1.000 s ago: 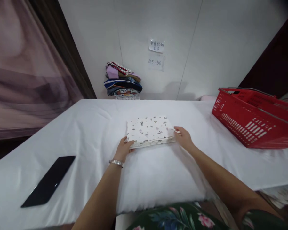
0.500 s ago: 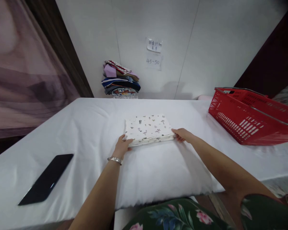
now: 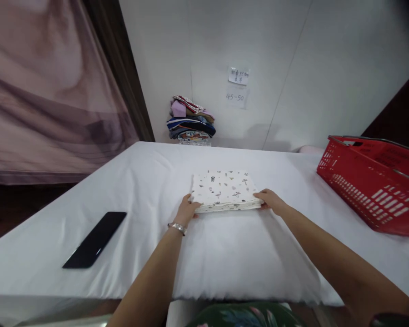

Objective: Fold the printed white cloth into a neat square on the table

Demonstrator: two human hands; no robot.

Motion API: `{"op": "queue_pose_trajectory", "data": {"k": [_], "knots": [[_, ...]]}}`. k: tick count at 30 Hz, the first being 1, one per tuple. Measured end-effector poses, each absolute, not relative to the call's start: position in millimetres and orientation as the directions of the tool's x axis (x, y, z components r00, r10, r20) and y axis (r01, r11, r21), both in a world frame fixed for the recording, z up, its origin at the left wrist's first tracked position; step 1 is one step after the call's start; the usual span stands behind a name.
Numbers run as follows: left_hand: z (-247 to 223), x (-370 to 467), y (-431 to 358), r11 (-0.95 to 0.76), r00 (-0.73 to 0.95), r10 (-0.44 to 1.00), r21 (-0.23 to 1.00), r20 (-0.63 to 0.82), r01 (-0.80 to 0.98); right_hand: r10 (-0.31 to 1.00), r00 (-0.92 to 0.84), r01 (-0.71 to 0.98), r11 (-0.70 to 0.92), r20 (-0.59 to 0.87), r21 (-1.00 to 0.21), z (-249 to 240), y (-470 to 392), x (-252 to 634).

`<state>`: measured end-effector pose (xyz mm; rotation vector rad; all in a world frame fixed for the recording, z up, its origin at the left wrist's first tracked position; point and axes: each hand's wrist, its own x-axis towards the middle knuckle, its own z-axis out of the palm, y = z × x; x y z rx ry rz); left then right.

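Note:
A folded white cloth (image 3: 225,188) with small grey plant prints lies flat on the white-covered table (image 3: 150,181), its layered edge facing me. My left hand (image 3: 188,210) grips its near left corner, thumb on top and fingers at the side; a silver bracelet circles that wrist. At the near right corner, my right hand (image 3: 269,200) pinches the layers, with some of its fingers tucked under the edge and partly hidden.
A black phone-like slab (image 3: 95,240) lies at the left of the table. A red perforated basket (image 3: 371,186) stands on the right. Behind, a stack of folded clothes (image 3: 191,122) rests against the wall, left of two paper notes (image 3: 237,86). A pink curtain hangs at left.
The view has turned left and tilted slightly, so everything on the table appears farther right. Both hands keep their hold on the cloth, which stays folded.

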<state>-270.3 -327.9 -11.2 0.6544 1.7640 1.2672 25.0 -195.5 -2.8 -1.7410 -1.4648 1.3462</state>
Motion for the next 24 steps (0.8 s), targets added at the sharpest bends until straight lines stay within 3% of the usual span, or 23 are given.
{"op": "queue_pose_trajectory", "data": {"k": [5,9,13,15,17,20,24], "knots": [[-14,-276,-333,0.352,-0.533,0.807,0.932,-0.254,0.088,0.934,-0.098,0.414,-0.274,-0.342,-0.868,-6,-215,32],[-11,-277,-339,0.375,-0.513,0.841,0.869,-0.171,0.324,0.921,-0.11,0.535,-0.262,-0.374,-0.803,-8,-228,34],[-5,-277,-346,0.421,-0.476,0.86,0.784,-0.185,0.457,0.926,-0.167,0.723,-0.119,-0.34,-0.68,-4,-227,36],[-3,-279,-349,0.41,-0.477,0.865,0.771,-0.158,0.488,0.95,-0.198,0.837,0.037,-0.24,-0.545,0,-224,34],[1,-280,-350,0.376,-0.486,0.87,0.75,-0.083,0.544,0.961,-0.273,0.888,0.234,-0.044,-0.396,3,-223,28],[13,-279,-338,0.275,-0.455,0.886,0.691,0.089,0.669,0.862,-0.465,0.821,0.506,0.203,-0.265,9,-219,5],[19,-268,-306,0.102,-0.303,0.919,0.592,0.251,0.799,0.812,-0.534,0.786,0.579,0.234,-0.215,6,-199,-29]]}}
